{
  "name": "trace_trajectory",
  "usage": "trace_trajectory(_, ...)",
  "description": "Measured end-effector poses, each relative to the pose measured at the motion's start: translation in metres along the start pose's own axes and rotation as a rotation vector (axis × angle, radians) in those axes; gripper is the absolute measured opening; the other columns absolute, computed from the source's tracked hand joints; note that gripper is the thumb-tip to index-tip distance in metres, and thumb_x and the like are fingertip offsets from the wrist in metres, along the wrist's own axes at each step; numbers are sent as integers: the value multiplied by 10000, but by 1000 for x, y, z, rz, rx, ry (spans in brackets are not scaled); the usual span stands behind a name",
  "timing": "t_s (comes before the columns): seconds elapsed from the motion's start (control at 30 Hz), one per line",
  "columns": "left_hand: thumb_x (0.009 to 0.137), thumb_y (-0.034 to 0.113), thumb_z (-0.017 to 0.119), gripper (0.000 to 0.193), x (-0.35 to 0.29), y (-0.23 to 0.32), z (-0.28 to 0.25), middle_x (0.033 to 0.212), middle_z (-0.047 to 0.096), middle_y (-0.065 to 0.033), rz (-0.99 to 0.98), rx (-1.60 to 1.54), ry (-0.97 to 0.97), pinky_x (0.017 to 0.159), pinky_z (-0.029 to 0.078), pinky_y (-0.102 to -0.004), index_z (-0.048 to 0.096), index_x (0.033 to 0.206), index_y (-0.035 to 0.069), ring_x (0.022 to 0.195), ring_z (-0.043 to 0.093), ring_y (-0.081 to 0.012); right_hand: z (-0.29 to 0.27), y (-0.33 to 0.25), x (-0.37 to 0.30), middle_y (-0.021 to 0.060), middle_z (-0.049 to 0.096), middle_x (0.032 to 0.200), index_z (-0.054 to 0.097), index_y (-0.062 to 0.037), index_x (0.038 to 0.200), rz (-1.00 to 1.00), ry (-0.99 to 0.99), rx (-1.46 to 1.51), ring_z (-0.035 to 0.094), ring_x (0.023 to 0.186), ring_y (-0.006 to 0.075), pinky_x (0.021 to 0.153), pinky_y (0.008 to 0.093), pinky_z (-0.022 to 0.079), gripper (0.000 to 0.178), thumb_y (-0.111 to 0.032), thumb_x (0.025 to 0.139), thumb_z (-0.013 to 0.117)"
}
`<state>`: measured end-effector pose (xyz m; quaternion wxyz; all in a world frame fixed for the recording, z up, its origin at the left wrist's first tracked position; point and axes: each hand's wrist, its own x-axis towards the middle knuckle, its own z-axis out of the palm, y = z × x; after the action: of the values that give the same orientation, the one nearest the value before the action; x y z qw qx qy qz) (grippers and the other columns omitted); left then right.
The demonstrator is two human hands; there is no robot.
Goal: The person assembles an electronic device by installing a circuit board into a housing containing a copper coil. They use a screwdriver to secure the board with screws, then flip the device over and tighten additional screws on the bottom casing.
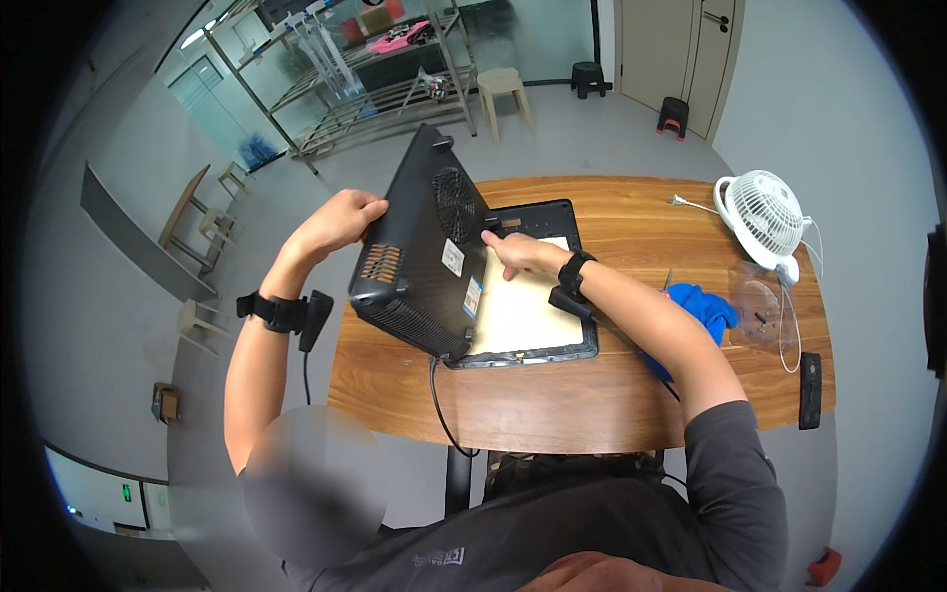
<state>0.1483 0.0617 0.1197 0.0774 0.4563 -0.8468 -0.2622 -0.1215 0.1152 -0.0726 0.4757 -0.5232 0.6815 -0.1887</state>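
Note:
A black appliance housing (422, 232) with a round fan grille, side vents and small feet, like an induction cooker's base, stands tilted up on its edge. My left hand (342, 219) grips its upper left rim, thumb over the edge. Beneath and to the right lies a black-framed panel (582, 333) with a cream sheet (538, 311) covering most of it. My right hand (528, 255) is over the panel's far part, its thumb against or close to the housing and a finger pointing down, apart from the thumb. Nothing shows in it. The housing's inner side is hidden.
A black cord (437, 407) runs from the housing to the wooden table's (631, 424) near edge. On the right are a blue cloth (705, 308), a clear plastic tray (758, 314) with small parts, a white fan (764, 217) and a black bar-shaped object (810, 390).

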Motion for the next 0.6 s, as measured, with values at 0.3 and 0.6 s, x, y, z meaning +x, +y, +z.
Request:
trace_trajectory(0.3, 1021, 347, 531, 442, 8, -96, -26, 698, 689, -73, -138, 232, -88, 654, 483, -343, 707, 846, -18, 665, 598, -172, 27, -7, 12, 240, 701, 1019, 410, 98, 1464, -50, -83, 143, 346, 478, 100, 444, 286, 300, 892, -666, 1016, 312)
trace_trajectory(0.6, 947, 652, 540, 774, 3, -131, 6, 885, 720, -182, -283, 194, -35, 837, 525, -399, 718, 1016, -99, 833, 678, -272, 54, -15, 21, 161, 681, 813, 704, 62, 1034, -134, 15, -6, 619, 669, 239, 705, 385, 504, 756, -596, 1040, 331)
